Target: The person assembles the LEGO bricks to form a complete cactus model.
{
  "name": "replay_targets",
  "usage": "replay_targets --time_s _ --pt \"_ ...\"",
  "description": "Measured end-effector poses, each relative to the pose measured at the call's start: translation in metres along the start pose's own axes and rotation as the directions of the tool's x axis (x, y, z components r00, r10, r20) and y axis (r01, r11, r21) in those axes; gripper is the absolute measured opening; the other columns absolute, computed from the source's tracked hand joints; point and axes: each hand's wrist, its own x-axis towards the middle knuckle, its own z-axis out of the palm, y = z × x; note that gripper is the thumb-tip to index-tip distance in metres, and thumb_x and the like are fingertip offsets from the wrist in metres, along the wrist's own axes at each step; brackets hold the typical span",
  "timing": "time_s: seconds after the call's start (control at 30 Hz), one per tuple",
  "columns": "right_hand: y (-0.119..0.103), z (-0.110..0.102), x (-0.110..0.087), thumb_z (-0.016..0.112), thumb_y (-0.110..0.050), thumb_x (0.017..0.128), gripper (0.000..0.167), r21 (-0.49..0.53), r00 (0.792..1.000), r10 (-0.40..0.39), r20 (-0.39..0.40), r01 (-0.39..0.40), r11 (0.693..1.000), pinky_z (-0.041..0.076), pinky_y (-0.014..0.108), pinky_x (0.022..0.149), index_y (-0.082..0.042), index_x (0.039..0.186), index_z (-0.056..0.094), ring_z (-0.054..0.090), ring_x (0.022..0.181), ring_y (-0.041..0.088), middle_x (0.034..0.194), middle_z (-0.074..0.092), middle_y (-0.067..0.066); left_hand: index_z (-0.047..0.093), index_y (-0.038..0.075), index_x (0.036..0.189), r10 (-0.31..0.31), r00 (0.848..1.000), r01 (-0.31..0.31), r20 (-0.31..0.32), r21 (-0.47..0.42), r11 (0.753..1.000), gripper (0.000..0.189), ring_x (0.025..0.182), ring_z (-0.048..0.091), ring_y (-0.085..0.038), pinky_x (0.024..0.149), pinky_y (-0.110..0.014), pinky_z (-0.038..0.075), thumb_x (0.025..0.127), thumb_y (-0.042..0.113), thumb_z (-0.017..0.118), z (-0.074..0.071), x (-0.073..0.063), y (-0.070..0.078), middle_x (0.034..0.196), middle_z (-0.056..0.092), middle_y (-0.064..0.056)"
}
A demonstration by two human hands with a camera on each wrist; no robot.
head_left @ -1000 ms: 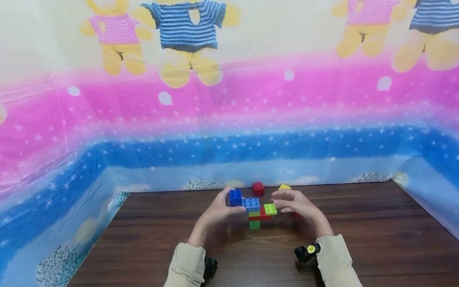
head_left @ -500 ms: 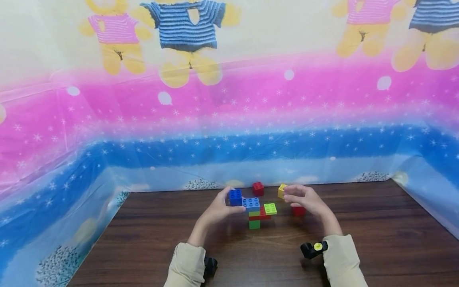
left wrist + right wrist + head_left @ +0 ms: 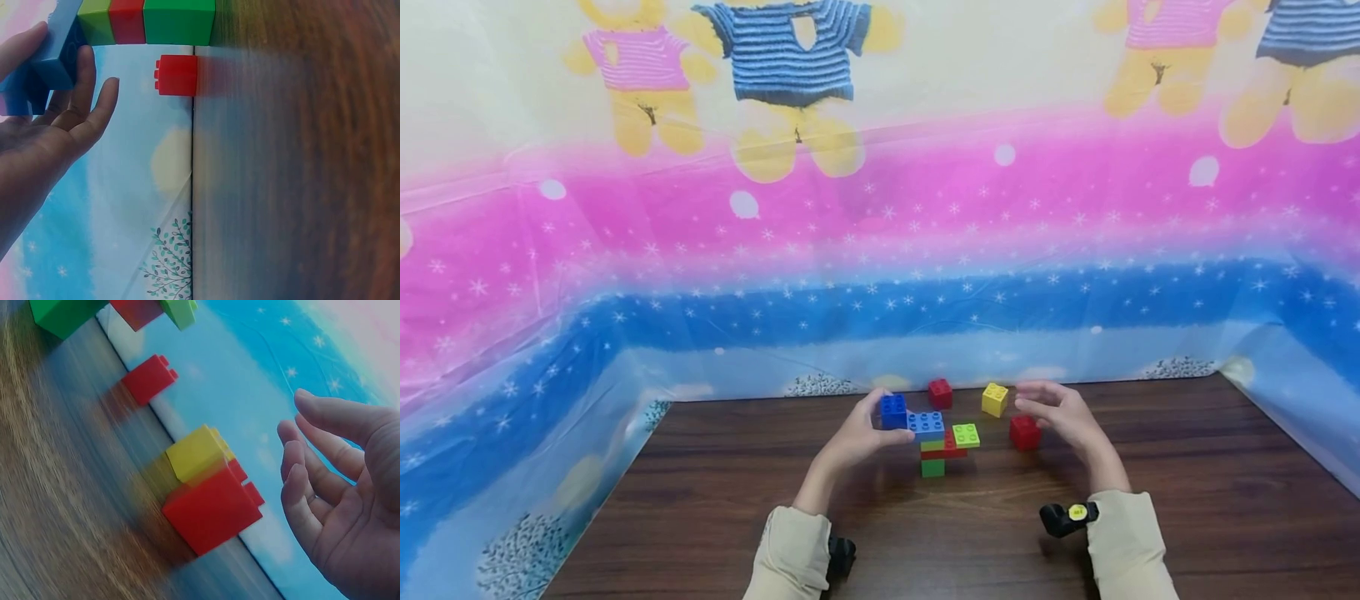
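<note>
My left hand (image 3: 853, 433) grips the blue end of a built-up toy brick structure, its thumb near the light blue brick (image 3: 927, 426) and its fingers around the dark blue brick (image 3: 893, 411). Below the light blue brick are a lime layer, a red brick (image 3: 943, 454) and a green brick (image 3: 932, 468) at the base. A lime brick (image 3: 966, 435) sits on the red one's right end. My right hand (image 3: 350, 481) holds nothing, fingers loosely bent, in the air beside the loose yellow brick (image 3: 995, 399) and red brick (image 3: 1025, 432).
Another red brick (image 3: 940, 393) stands near the back edge of the brown wooden table (image 3: 715, 500). A printed cloth (image 3: 880, 300) hangs behind the table and along its sides.
My right hand has moved right, away from the lime brick, uncovering the yellow brick and the nearer red brick. My left hand has stayed on the blue bricks, and the structure stands as before.
</note>
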Motion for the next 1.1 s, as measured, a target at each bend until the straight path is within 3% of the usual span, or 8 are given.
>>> replay_targets --time_s 0.33,0.6,0.7,0.87,1.1 --pt "0.010 -0.008 -0.001 0.066 -0.034 0.092 0.058 -0.020 1.000 0.023 0.009 -0.023 1.000 0.054 0.034 0.091 -0.001 0.138 0.050 0.059 0.096 -0.005 0.138 0.055 0.023 0.049 0.007 0.121 -0.024 1.000 0.024 -0.004 -0.034 0.999 0.041 0.105 0.060 -0.022 0.096 -0.043 0.053 0.088 0.016 0.072 0.001 0.000 0.002 0.115 0.062 -0.016" --pt "0.020 -0.007 -0.001 0.067 -0.032 0.092 0.060 -0.042 0.995 0.062 0.074 -0.059 0.997 0.052 0.044 0.099 0.001 0.139 0.048 0.054 0.125 0.031 0.143 0.049 0.026 0.049 0.005 0.119 -0.004 1.000 0.004 0.004 -0.029 1.000 0.039 0.102 0.060 -0.020 0.093 -0.041 0.054 0.089 0.016 0.071 0.001 0.000 0.003 0.113 0.062 -0.016" --pt "0.022 -0.006 -0.002 0.067 -0.031 0.092 0.062 -0.036 0.990 0.078 0.118 -0.074 0.997 0.049 0.047 0.102 0.001 0.140 0.046 0.049 0.130 0.037 0.145 0.045 0.026 0.049 0.006 0.118 -0.008 1.000 0.008 0.005 -0.027 1.000 0.039 0.102 0.060 -0.020 0.094 -0.040 0.053 0.088 0.015 0.072 0.001 0.000 0.002 0.113 0.062 -0.015" --pt "0.028 -0.005 -0.002 0.070 -0.030 0.090 0.065 -0.043 0.979 0.109 0.173 -0.103 0.994 0.050 0.046 0.102 0.000 0.142 0.044 0.050 0.129 0.036 0.146 0.043 0.027 0.048 0.005 0.118 0.003 1.000 -0.002 0.011 -0.011 1.000 0.039 0.102 0.059 -0.020 0.093 -0.040 0.053 0.089 0.017 0.071 0.000 0.001 0.001 0.113 0.061 -0.017" --pt "0.034 -0.005 -0.002 0.074 -0.028 0.085 0.066 -0.109 0.980 0.118 0.158 -0.102 0.989 0.050 0.033 0.089 -0.004 0.141 0.048 0.053 0.121 0.031 0.141 0.049 0.025 0.047 0.003 0.119 0.011 1.000 -0.011 0.017 -0.011 1.000 0.040 0.101 0.059 -0.019 0.092 -0.038 0.054 0.090 0.016 0.070 0.000 0.000 0.001 0.114 0.061 -0.019"
